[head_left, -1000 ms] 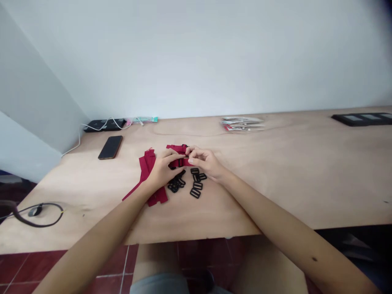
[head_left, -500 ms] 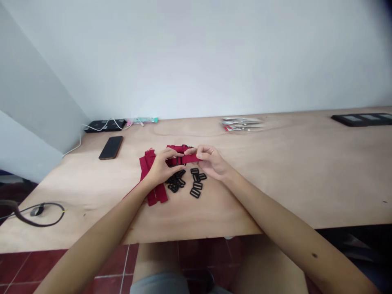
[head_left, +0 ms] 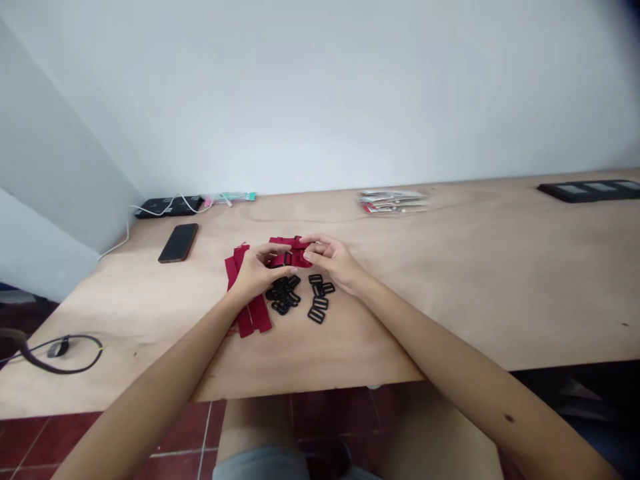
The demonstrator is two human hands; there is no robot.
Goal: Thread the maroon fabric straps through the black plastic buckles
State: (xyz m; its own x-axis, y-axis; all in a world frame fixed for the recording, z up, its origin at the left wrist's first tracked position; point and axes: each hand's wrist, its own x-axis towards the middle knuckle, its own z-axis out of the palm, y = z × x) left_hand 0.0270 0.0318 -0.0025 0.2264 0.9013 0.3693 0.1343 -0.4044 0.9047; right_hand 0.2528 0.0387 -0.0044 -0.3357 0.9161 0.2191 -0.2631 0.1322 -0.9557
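Observation:
A short red webbing strap with a black slider buckle on it is between my two hands, just above the table. My right hand pinches the strap's right end between thumb and fingers. Round the strap's left part and the slider, the fingers and thumb of my left hand are curled. Behind them lies another red strap piece with black fittings, partly hidden by my fingers. Flat red strips are stacked under and beside my left wrist. A heap of black buckles lies below my hands.
Several loose black sliders lie right of the heap. A phone and black boxes with a white cable are at the back left. Packets lie against the wall, and a black panel is far right.
My right hand has moved slightly left, closer to my left hand, and the strap's right end now shows bent back near the slider. The view has shifted a little.

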